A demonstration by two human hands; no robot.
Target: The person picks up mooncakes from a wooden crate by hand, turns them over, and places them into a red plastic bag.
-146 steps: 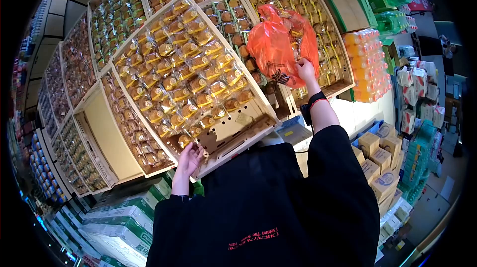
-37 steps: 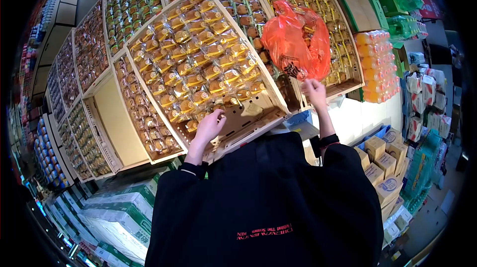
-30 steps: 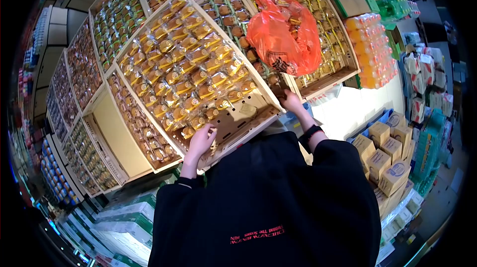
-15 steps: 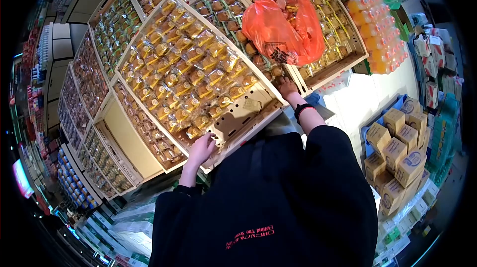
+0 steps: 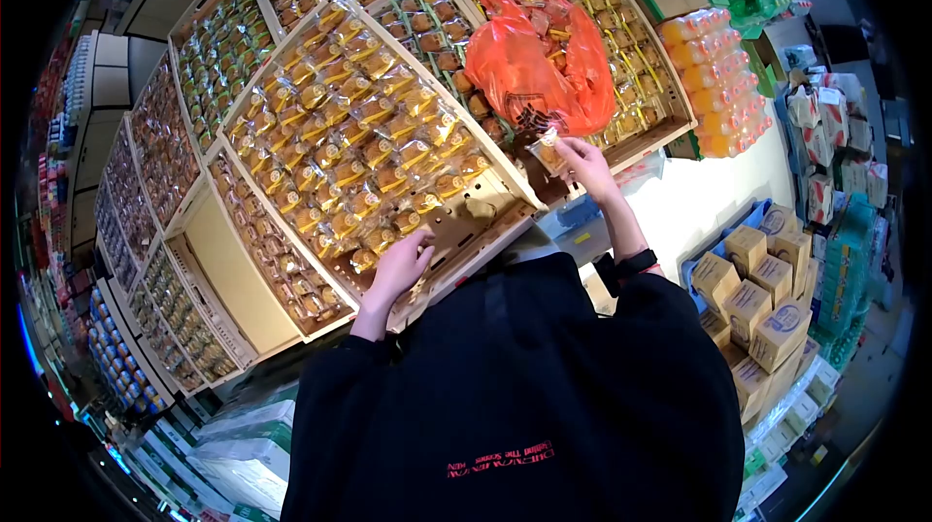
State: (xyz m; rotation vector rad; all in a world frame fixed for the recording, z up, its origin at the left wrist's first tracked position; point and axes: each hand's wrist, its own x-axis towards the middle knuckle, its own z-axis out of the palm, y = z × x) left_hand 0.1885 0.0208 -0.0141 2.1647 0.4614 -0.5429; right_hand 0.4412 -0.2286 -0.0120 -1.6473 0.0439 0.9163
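Observation:
My right hand (image 5: 588, 170) pinches a small wrapped cake (image 5: 547, 151) in clear plastic, raised over the front edge of a wooden tray compartment. Just beyond it, a red plastic bag (image 5: 539, 66) with wrapped pieces inside lies on top of the trays. Nearer the left, my left hand (image 5: 400, 268) hovers by the front of a tray of yellow-striped wrapped cakes (image 5: 359, 148), its fingers loosely bent and apart with nothing visible in them. Bare, perforated tray floor (image 5: 466, 221) shows beside that hand.
More divided wooden trays of wrapped cakes (image 5: 223, 56) spread to the left and back. An orange-drink bottle pack (image 5: 714, 80) stands at the right. Stacked small cartons (image 5: 767, 289) sit at the lower right, and a bare wooden panel (image 5: 233, 274) lies at the left.
My right hand has come up out of the tray compartment with a wrapped cake in its fingers. My left hand has shifted slightly right and up. The view has moved a little.

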